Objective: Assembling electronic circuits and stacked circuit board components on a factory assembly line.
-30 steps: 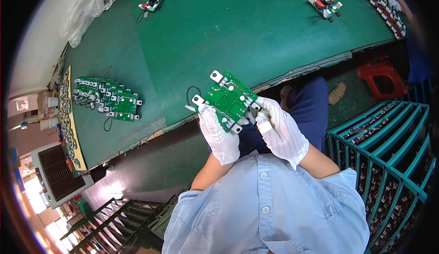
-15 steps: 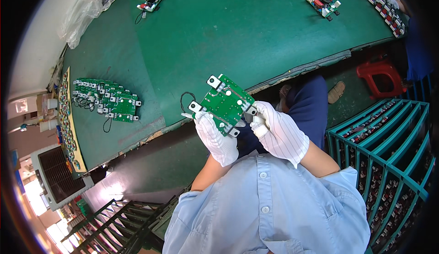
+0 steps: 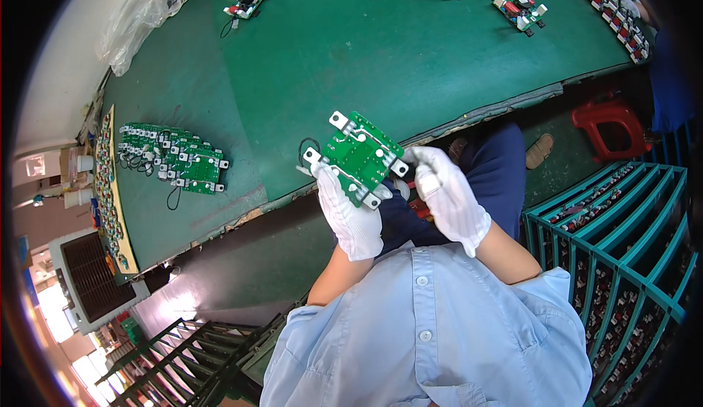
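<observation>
Both of my hands wear white gloves. In front of my chest, near the bench edge, my left hand (image 3: pixel 347 220) grips a green circuit board (image 3: pixel 356 159) by its lower left side. The board is tilted with its soldered side up. It has pale corner tabs with dark centres, and a black wire loop (image 3: pixel 308 145) sticks out at its left corner. My right hand (image 3: pixel 448 194) is beside the board's right corner, fingers bent inward close to the corner tab. Whether those fingertips touch the board or pinch something small cannot be made out.
Several similar boards (image 3: pixel 176 156) lie overlapped on the green bench (image 3: pixel 307 63) at left. More boards lie component side up at the far edge, including one board (image 3: pixel 518 8). A teal rack (image 3: pixel 615 253) stands at right, near a red stool (image 3: pixel 611 130). Another person's sleeve (image 3: pixel 670 77) shows at far right.
My right fingers have shifted up and away from the board's right corner, which they were holding. The board has moved slightly up and tilted differently in my left hand.
</observation>
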`<control>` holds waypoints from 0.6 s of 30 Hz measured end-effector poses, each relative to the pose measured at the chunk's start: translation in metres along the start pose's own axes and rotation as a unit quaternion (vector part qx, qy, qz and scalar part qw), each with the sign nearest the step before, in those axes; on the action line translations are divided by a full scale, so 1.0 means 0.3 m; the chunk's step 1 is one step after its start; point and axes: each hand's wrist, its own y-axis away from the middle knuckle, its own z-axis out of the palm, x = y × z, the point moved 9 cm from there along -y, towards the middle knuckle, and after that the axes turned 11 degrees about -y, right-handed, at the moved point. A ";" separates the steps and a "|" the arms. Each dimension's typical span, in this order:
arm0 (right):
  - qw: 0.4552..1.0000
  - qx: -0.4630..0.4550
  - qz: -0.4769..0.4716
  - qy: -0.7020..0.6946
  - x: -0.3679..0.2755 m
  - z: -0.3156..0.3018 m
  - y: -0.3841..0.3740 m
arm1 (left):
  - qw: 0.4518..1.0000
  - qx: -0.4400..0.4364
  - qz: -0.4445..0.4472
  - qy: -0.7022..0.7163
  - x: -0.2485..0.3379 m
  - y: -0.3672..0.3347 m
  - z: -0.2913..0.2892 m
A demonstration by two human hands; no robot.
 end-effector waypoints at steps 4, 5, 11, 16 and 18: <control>0.978 -0.005 0.140 -0.156 0.073 0.000 0.042 | 1.000 0.015 0.006 0.024 0.012 0.008 0.013; 0.982 -0.023 0.129 -0.137 0.055 0.012 0.049 | 1.000 0.020 0.006 0.022 0.001 0.004 -0.002; 0.994 -0.100 0.036 -0.035 -0.003 0.092 0.085 | 0.787 0.077 0.272 -0.549 0.065 0.067 0.015; 0.991 -0.120 0.046 0.027 -0.040 0.111 0.089 | 0.866 0.068 0.187 -0.460 0.028 0.030 -0.015; 0.989 -0.125 0.017 0.083 -0.056 0.121 0.089 | 0.987 0.113 0.037 -0.109 0.006 0.021 -0.042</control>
